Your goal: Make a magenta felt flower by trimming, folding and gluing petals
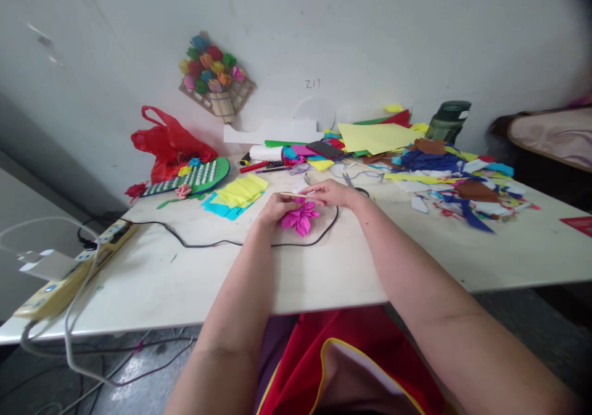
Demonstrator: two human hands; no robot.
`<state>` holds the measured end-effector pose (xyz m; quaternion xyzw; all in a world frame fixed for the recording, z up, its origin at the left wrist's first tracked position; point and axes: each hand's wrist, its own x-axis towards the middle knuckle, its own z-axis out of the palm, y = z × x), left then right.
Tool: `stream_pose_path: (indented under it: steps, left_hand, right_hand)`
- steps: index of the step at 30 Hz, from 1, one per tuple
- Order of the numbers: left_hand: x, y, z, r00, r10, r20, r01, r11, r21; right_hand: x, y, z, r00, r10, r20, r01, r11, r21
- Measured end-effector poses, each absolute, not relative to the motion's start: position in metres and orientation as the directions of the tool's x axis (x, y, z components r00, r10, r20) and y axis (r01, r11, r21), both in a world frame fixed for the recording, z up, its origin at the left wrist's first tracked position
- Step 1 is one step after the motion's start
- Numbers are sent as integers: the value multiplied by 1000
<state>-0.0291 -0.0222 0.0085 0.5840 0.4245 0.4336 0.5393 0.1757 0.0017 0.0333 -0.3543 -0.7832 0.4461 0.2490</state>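
A bright pink paper flower (301,217) with pointed petals is held just above the table, its open side toward me. My left hand (276,208) is closed on the flower's left edge. A thin pale stick (295,195) runs across behind the flower, from my left hand to my right. My right hand (329,192) is closed around the stick's right end, by the flower's upper edge; its fingertips are too small to make out exactly. A black cord (222,242) passes across the table below the flower.
Yellow paper sheets (243,190) lie left of my hands over blue ones. Scissors (348,179) lie behind my right hand. Coloured scraps (435,162) and a dark green bottle (448,121) stand at right; a red bag (169,140) and power strip (99,258) are left.
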Motion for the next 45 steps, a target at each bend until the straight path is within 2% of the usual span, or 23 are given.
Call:
stream_pose_path:
  steps: [11, 19, 26, 32, 38, 45]
  left_hand:
    - [-29, -25, 12, 285, 958, 32, -11, -31, 999]
    - [-32, -21, 8, 338, 941, -13, -64, 37, 997]
    - [-35, -18, 4, 338, 941, 18, -95, 15, 995]
    - [-32, -22, 9, 266, 964, 10, -127, 25, 992]
    - [-30, -21, 8, 201, 979, 26, -208, 17, 978]
    - [-32, -16, 6, 174, 983, 54, -188, -21, 982]
  right_hand:
    - [176, 2, 32, -639, 766, 72, 316, 347, -883]
    - [173, 2, 31, -578, 809, 103, 311, 335, -889]
    - [169, 3, 31, -566, 806, 174, 316, 407, -857]
    - [168, 10, 27, -611, 751, 252, 291, 509, -810]
    - [167, 14, 24, -627, 733, 265, 342, 564, -751]
    - [167, 16, 21, -633, 714, 299, 353, 610, -710]
